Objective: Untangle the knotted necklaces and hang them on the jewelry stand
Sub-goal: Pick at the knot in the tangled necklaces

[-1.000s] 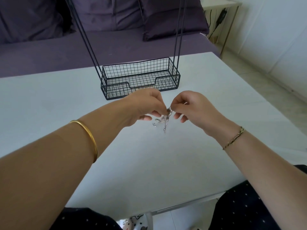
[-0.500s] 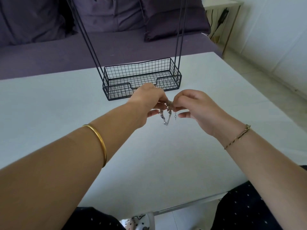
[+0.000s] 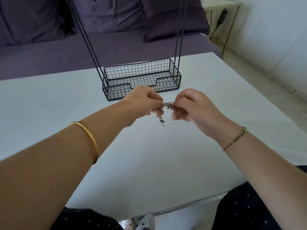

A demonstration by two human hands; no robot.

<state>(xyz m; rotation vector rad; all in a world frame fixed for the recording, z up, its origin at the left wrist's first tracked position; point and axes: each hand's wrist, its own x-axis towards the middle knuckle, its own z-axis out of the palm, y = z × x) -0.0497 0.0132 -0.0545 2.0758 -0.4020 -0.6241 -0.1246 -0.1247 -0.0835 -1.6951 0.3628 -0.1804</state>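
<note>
My left hand [image 3: 142,103] and right hand [image 3: 192,105] are held out before me, near each other, knuckles up, curled fingers pinching the necklace tangle [image 3: 168,104].

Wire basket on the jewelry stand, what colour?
Black wire mesh basket, matching the black uprights; clearest in the head view, the only one.

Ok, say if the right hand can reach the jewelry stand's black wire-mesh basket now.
Probably yes: the black wire-mesh basket stands just beyond the right hand, nothing between. But it and the left hand both pinch the tangled silvery necklaces, so it would arrive full.
</note>
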